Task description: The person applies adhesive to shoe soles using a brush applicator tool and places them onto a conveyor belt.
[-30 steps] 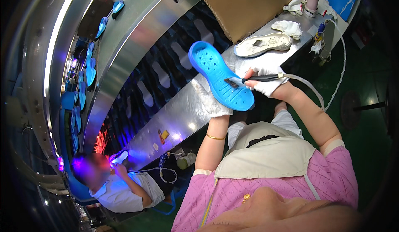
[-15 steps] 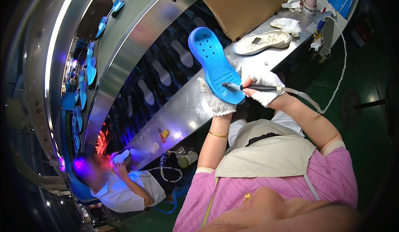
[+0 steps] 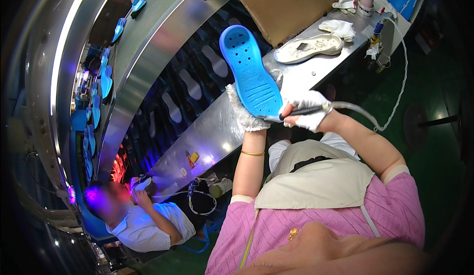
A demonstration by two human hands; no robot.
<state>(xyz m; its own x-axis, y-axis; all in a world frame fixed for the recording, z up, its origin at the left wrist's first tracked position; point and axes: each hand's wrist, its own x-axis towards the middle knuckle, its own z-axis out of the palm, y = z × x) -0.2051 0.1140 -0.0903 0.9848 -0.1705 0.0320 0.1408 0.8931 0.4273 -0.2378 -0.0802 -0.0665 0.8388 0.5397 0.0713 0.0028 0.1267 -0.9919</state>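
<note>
In the head view, the trouble spot is right at the near end of the blue sole [image 3: 252, 73]: the brush [image 3: 302, 111] has its tip down by the rim there, so one slip of the wrist could carry it over the edge and onto the white glove below. Lean too hard and the long far end, jutting well past its support, could tip or twist. And keep an eye on the pale tube [image 3: 359, 110] trailing off the handle; a snag or a tug there could pull the stroke askew. The off-white shoe part [image 3: 311, 48] sits on the counter [image 3: 212, 142] just to the right, and a careless swing of the sole could knock it.

Now the pose! The left forearm comes nearly straight up from below, its gloved left hand [image 3: 240, 112] tucked beneath the sole's near half, bearing it up in the air at the counter's near edge. Those fingers are mostly hidden, so how tightly they close, I can't tell. Across on the other side, the right forearm slants in, elbow out wide, and the right hand [image 3: 308, 110] has its fingers clamped on the dark handle, bare fingertips poking from the glove, the brush lying nearly level and pointing left.
</note>
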